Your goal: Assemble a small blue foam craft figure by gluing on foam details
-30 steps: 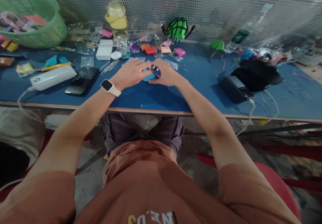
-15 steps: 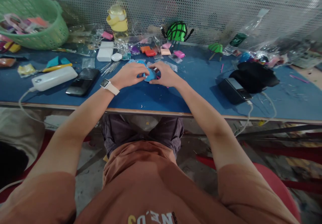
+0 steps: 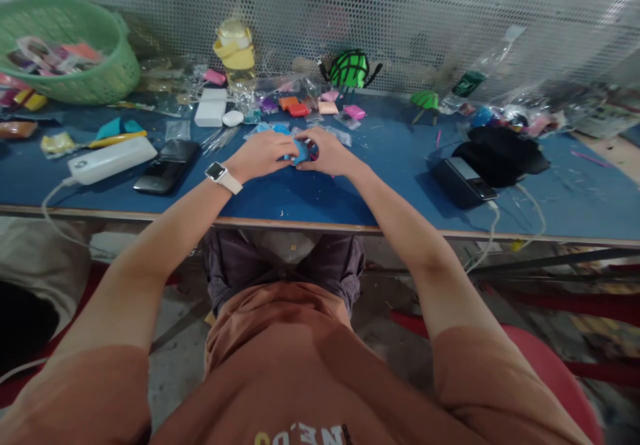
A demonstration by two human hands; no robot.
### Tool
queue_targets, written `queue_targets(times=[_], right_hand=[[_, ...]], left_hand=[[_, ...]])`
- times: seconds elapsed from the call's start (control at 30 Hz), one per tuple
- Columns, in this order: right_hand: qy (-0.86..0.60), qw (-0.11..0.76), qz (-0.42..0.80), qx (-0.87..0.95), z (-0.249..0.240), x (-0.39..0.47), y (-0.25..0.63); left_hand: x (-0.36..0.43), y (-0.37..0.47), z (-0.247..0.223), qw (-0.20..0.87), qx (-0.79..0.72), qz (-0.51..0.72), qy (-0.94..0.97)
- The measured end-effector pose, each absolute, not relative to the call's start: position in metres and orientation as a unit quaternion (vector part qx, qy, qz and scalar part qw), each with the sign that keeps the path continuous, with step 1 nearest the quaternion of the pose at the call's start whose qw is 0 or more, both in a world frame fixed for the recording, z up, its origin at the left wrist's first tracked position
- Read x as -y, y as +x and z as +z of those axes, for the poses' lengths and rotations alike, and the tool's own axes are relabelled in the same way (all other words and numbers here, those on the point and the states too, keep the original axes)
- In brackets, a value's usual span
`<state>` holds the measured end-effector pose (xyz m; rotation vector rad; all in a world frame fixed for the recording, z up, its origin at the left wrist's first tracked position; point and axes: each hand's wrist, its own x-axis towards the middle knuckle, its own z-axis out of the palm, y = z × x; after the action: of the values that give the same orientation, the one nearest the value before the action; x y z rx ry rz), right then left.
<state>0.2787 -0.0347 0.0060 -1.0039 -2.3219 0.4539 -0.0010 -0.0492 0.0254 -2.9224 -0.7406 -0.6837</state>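
Between my two hands is a small rounded blue piece (image 3: 301, 154), which looks like soft modelling clay; the fingers cover much of it. My left hand (image 3: 264, 154), with a pale-banded watch at the wrist, presses its curled fingers on the left side of the piece. From the right, my right hand (image 3: 331, 152) curves thumb and fingers around it, and something dark shows in the gap of that grip. More blue clay (image 3: 280, 128) lies in clear wrapping just behind my left hand.
Small coloured clay packs (image 3: 299, 109) lie behind the hands, near a green-and-black shell-like model (image 3: 350, 69). A yellow-topped bottle (image 3: 233, 52), a green basket (image 3: 107, 75), a phone (image 3: 167, 166) and a white power bank (image 3: 113, 160) stand left. At right are a black device (image 3: 463, 182) and cable.
The view has shifted slightly, so the table sits a little lower. My left fingers have moved over the blue piece, and less of it shows. Both hands stay on it.
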Motion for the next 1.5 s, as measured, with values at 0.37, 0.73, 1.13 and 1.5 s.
queue_targets(times=[0.37, 0.73, 1.13, 1.5], right_hand=[[-0.388, 0.274, 0.169, 0.864, 0.012, 0.04, 0.276], [-0.378, 0.273, 0.177, 0.867, 0.009, 0.036, 0.278], [-0.389, 0.269, 0.181, 0.862, 0.01, 0.037, 0.279], [-0.389, 0.283, 0.171, 0.86, 0.008, 0.038, 0.275]], left_hand=[[0.047, 0.003, 0.023, 0.027, 0.245, -0.223, -0.943], [0.053, 0.003, 0.028, -0.005, 0.255, -0.22, -0.942], [0.048, -0.001, 0.027, -0.047, 0.295, -0.26, -0.918], [0.042, -0.008, 0.025, -0.049, 0.3, -0.267, -0.914]])
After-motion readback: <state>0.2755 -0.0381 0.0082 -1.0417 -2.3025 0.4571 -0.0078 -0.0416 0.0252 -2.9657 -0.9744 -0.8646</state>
